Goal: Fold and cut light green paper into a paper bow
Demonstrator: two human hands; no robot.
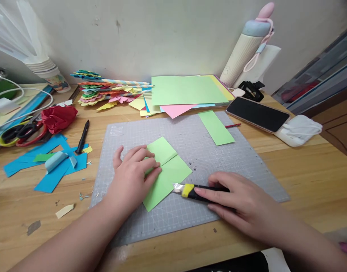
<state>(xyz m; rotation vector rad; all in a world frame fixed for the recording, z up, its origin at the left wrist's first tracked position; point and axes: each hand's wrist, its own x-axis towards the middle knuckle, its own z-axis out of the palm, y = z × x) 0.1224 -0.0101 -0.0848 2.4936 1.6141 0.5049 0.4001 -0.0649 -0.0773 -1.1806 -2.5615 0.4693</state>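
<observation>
A green paper (170, 173) with a crease or slit across it lies on the grey cutting mat (128, 226). My left hand (136, 170) rests on the paper's left part, fingers spread and pressing it flat. In my right hand (232, 196) is a black and yellow utility knife (200, 192), its fingers wrapped round the handle. The knife's metal tip points left, at the lower right edge of the paper. A green paper strip (216, 128) lies apart at the mat's upper right.
Blue scraps (50, 183), a black pen (83, 136) and scissors (23, 132) lie at the left. Stacked coloured paper (190, 90) and paper flowers (99, 90) are at the back. A phone (258, 113), earphone case (295, 130) and bottle (241, 53) stand or lie at the right.
</observation>
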